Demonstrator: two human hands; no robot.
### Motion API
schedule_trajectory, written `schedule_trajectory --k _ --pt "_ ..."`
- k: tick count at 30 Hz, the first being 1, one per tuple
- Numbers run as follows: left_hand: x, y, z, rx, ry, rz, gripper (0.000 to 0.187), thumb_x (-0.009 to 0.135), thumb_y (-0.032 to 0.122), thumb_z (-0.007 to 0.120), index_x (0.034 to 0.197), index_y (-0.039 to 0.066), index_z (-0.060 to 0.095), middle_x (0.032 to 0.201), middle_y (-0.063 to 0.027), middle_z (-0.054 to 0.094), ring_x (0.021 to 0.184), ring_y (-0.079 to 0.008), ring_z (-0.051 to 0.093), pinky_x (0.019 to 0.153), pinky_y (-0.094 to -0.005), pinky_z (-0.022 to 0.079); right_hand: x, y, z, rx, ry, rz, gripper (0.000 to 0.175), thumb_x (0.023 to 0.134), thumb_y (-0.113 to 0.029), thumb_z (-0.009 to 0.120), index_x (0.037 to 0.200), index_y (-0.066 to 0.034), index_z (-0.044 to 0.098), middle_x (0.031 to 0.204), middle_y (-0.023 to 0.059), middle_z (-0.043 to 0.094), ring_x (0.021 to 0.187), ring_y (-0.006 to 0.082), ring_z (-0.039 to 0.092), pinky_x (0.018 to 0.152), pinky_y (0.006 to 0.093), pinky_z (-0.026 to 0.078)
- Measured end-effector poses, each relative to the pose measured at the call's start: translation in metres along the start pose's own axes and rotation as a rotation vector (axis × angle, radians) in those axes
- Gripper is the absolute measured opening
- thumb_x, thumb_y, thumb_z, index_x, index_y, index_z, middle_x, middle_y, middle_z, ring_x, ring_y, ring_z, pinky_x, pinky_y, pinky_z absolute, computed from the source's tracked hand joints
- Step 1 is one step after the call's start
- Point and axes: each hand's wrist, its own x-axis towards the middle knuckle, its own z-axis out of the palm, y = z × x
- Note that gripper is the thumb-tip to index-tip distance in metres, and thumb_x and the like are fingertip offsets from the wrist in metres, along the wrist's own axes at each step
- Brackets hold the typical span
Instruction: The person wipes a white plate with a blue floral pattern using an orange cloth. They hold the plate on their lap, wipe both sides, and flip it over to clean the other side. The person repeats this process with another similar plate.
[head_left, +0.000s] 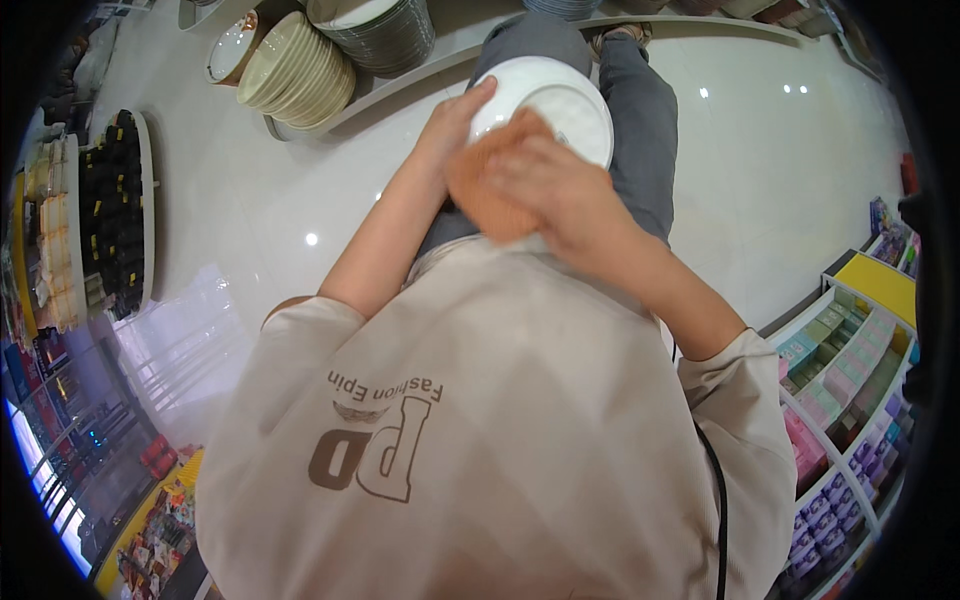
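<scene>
A white round plate (581, 101) is held above my lap, its underside with a raised foot ring facing up. My left hand (456, 120) grips its rim on the left, thumb lying on the upper side. An orange-brown cloth (491, 180) lies over the lower left part of the plate, under the fingers of my right hand (559, 187). Both the cloth and my right hand are blurred. A small mark (561, 137) near the plate's centre is partly covered by the cloth and cannot be read.
Ahead, a white shelf (405, 86) carries a stack of cream bowls (300, 79) and a stack of grey-rimmed plates (382, 37). Shelves of small boxed goods (832, 360) stand at right. A rack with black packaged items (112, 210) is at left, above the glossy tiled floor (300, 195).
</scene>
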Motion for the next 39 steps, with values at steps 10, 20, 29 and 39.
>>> schedule_trajectory --k 10,20,29,39 --pt "0.014 0.001 -0.002 0.061 0.018 0.125 0.044 0.095 0.027 0.061 0.123 -0.007 0.056 0.115 -0.0168 0.065 0.102 -0.0261 0.066 0.088 -0.0394 0.056 0.032 0.002 -0.016 -0.12 0.329 0.106 0.053 0.068 0.009 0.055 0.12 -0.0027 0.061 0.124 0.0129 0.062 0.124 0.0344 0.052 0.103 0.0408 0.042" --pt "0.012 0.002 -0.007 0.053 -0.006 0.04 0.047 0.096 0.032 0.057 0.129 -0.002 0.054 0.126 -0.0172 0.061 0.114 -0.0273 0.061 0.099 -0.0406 0.05 -0.017 0.029 -0.049 0.166 0.395 0.217 0.054 0.064 0.013 0.054 0.114 -0.004 0.063 0.119 0.015 0.064 0.113 0.0377 0.057 0.098 0.0408 0.045" --pt "0.009 0.006 -0.009 0.046 0.024 0.071 0.046 0.097 0.033 0.057 0.129 -0.001 0.054 0.126 -0.016 0.061 0.113 -0.0269 0.061 0.098 -0.0407 0.051 -0.05 0.021 -0.027 0.325 -0.047 0.144 0.054 0.069 0.01 0.058 0.121 -0.0035 0.062 0.124 0.0145 0.062 0.12 0.0351 0.054 0.103 0.0389 0.042" --pt "0.022 0.014 -0.002 -0.094 -0.037 0.078 0.046 0.097 0.031 0.056 0.128 -0.002 0.054 0.124 -0.0171 0.062 0.111 -0.0288 0.062 0.097 -0.0422 0.051 -0.02 0.074 -0.03 0.631 0.675 0.814 0.04 0.08 0.006 0.047 0.115 0.0003 0.065 0.087 0.0089 0.069 0.055 0.0073 0.057 0.042 0.0223 0.042"
